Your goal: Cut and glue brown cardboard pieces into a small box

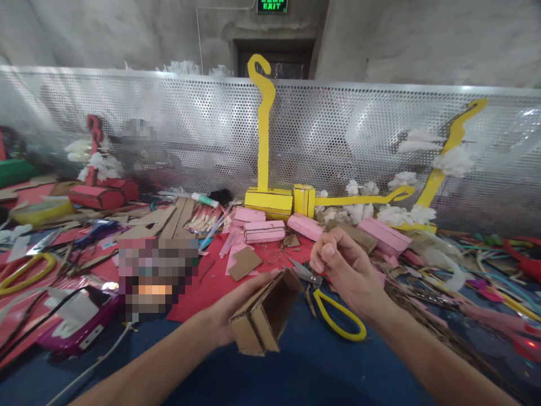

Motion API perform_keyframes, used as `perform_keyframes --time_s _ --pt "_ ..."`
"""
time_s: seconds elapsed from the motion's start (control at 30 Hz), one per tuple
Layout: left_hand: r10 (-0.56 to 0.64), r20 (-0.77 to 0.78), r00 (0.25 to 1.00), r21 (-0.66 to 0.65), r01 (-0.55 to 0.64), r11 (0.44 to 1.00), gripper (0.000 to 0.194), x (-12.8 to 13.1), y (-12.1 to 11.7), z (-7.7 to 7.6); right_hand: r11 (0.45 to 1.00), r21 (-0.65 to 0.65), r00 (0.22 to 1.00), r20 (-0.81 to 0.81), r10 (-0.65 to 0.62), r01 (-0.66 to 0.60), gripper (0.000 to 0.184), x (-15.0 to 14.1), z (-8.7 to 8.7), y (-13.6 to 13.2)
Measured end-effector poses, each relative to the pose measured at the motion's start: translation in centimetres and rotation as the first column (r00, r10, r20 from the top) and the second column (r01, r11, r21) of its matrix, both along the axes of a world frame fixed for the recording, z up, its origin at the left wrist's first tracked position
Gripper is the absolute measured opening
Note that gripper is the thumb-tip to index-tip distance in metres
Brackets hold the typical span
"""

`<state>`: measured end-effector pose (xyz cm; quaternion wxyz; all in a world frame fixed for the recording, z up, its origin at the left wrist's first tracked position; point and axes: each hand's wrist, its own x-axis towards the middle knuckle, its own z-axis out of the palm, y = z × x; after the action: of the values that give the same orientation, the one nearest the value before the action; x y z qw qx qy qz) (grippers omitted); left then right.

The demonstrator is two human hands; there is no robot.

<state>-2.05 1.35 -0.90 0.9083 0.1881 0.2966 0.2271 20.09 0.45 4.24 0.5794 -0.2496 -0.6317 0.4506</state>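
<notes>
My left hand (pixel 226 310) grips a small brown cardboard box (pixel 249 332) from its left side. The box is tilted, and its hollow inside faces right, toward my other hand. My right hand (pixel 349 270) is raised to the right of the box and apart from it. Its thumb and fingertips are pinched together; whether anything small is between them I cannot make out. Scissors with yellow handles (pixel 320 304) lie just below that hand, blades partly open. Several pink-covered cardboard blocks (pixel 264 232) lie beyond, near a loose cardboard piece (pixel 245 263).
A yellow hooked stand (pixel 264 146) rises at the back before a perforated metal screen (pixel 203 129). White cotton-like tufts (pixel 454 162) cling to another yellow hook. At left are a purple power strip (pixel 80 324) with cables and a tape roll (pixel 42 211). Red sheets (pixel 198 282) and cardboard scraps cover much of the blue table.
</notes>
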Motion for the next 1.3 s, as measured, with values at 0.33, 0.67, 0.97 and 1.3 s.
perform_keyframes --time_s 0.33,0.67,0.97,1.3 --pt "0.013 -0.025 1.000 0.024 -0.012 1.000 0.046 0.2 -0.2 0.2 0.999 -0.012 0.996 -0.077 -0.047 0.047 0.030 0.0 -0.4 0.2" --pt "0.013 -0.033 0.999 0.032 -0.012 0.999 0.046 0.3 -0.6 0.4 0.958 -0.102 0.943 0.231 -0.240 0.269 0.041 2.9 -4.8 -1.0" --pt "0.040 -0.059 0.997 0.037 -0.038 0.999 0.047 0.3 -0.2 0.2 0.931 -0.158 0.924 0.259 -0.282 0.328 0.037 4.9 -6.1 -1.3" --pt "0.038 -0.074 0.997 0.052 -0.034 0.998 0.049 0.2 -0.3 0.4 0.932 -0.262 0.953 0.237 -0.189 0.250 0.041 3.9 -6.1 -1.9"
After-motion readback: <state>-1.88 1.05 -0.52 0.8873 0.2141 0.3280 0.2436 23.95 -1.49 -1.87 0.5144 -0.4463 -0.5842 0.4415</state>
